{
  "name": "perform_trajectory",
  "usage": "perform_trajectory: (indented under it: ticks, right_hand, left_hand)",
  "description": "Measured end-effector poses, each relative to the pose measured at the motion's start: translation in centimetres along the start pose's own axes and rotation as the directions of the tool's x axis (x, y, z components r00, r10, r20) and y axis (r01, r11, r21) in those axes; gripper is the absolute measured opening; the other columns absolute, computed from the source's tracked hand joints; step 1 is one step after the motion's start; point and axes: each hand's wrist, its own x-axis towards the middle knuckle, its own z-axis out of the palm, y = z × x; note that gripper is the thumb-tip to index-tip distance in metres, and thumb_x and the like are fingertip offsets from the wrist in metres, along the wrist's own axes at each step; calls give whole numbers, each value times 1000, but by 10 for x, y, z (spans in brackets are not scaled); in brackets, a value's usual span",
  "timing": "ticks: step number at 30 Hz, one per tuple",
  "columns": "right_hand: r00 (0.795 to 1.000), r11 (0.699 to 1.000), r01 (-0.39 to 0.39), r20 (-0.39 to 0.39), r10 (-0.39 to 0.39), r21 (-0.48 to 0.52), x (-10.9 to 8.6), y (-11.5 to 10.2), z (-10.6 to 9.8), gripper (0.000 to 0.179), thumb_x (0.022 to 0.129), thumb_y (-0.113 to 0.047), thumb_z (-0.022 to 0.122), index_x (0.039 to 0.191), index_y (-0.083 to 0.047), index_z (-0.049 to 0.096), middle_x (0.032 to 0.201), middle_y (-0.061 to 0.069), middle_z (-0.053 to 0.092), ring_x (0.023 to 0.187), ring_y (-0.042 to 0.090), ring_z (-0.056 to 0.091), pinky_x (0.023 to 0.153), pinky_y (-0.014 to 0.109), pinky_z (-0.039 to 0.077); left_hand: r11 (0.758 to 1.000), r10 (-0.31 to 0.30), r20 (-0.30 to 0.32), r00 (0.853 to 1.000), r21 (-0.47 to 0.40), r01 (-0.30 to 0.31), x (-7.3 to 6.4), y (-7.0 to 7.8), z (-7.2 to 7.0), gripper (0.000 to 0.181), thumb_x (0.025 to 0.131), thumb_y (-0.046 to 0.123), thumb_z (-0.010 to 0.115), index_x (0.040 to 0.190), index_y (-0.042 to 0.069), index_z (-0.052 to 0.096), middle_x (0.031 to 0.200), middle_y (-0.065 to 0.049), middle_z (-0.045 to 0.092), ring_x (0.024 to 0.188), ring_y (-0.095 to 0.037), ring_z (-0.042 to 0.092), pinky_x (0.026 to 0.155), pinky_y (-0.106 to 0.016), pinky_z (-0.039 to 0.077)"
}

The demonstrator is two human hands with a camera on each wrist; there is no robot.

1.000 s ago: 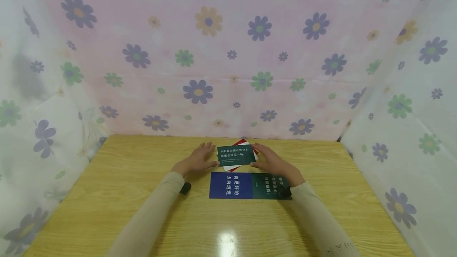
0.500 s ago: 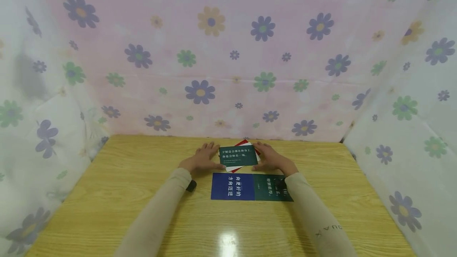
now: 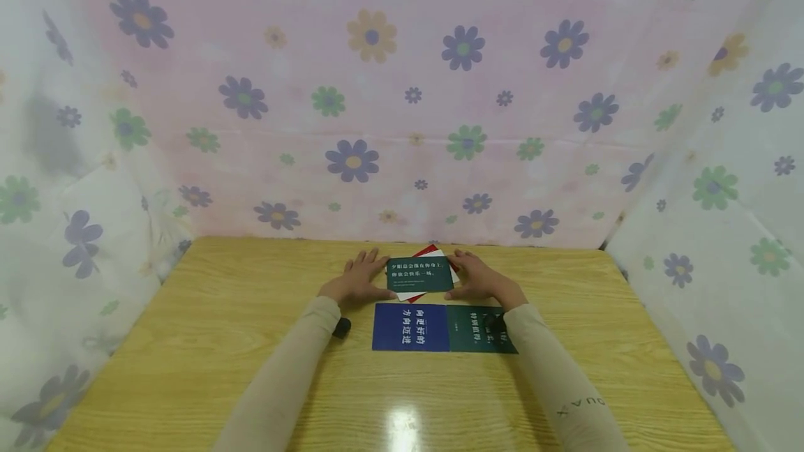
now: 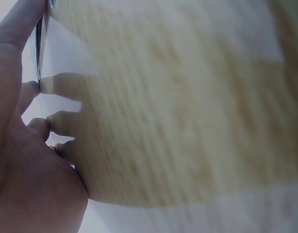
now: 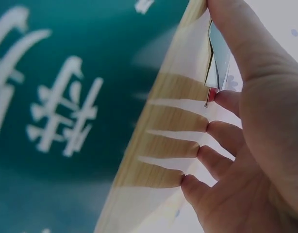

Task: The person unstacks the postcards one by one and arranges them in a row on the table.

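Note:
A dark green card with white writing lies on top of a small pile, over a white card and a red card set at an angle. My left hand holds its left short edge, thumb at the near corner and index finger at the far one. At the right short edge my right hand does the same. In the right wrist view the other fingertips of the right hand touch the table. The left wrist view shows the left hand beside thin card edges.
Nearer me lie a blue card and a second green card, side by side and touching; the right wrist covers part of the latter. A flowered cloth hangs behind the wooden table and along both sides.
Both hands stay at the green card's ends; the right hand has drawn slightly closer to the left. The whole view has shifted a little. The other cards keep their places.

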Motion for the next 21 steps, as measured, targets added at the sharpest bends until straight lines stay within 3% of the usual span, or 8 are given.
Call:
perform_trajectory:
  ticks: [12,21]
  right_hand:
    - [1000,1000,6,18,-6,-20,3,1,-2,101,83,-41,83,161,-9,29,169,20,16,155,45,13,121,66,21]
    - [1000,1000,9,-8,-9,27,2,-2,-2,95,81,-37,86,157,-6,37,168,21,20,154,45,18,120,65,25]
  left_hand:
    - [1000,-4,0,1000,-29,4,-3,2,-5,99,87,53,76,164,18,24,172,-14,4,157,-39,-3,127,-56,-1]
    - [1000,1,0,1000,24,-1,-2,2,-3,97,89,52,74,164,18,22,171,-15,4,157,-40,-3,127,-57,1]
